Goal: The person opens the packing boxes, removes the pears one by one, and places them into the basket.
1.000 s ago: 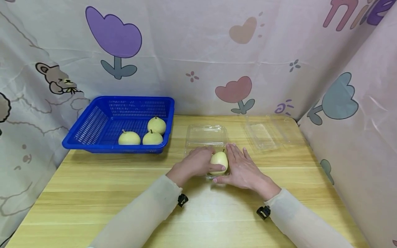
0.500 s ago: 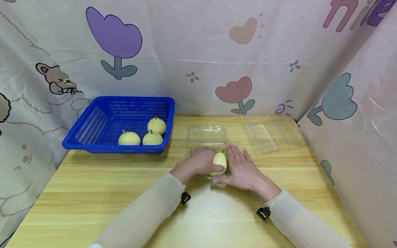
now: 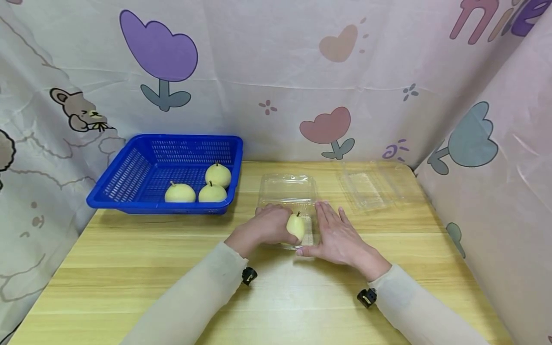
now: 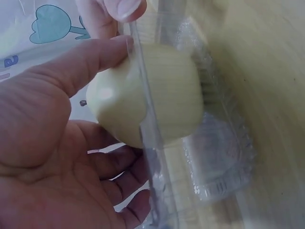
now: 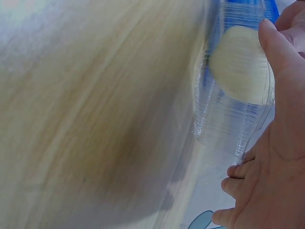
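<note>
A pale yellow pear point(image 3: 296, 227) with a short stem sits within the base of a clear plastic clamshell box point(image 3: 288, 184), whose lid lies folded back. My left hand point(image 3: 266, 227) grips that pear, thumb at the front and fingers over its left side. In the left wrist view the box's clear wall crosses in front of the pear point(image 4: 174, 90). Along the right wall of the box rests my right hand point(image 3: 338, 238), fingers straight and thumb at the front edge. Through the plastic, the right wrist view shows the pear point(image 5: 238, 67) too.
Back left stands a blue plastic basket point(image 3: 164, 207) with 3 pears point(image 3: 180, 192) in view. Another clear plastic box point(image 3: 366, 187) lies unfolded at the back right. A patterned cloth point(image 3: 267, 62) hangs behind the wooden table point(image 3: 293, 297).
Over the last half second my left hand has moved left with the pear, away from the right hand, baring the right part of the box base. The right hand stays in place.
</note>
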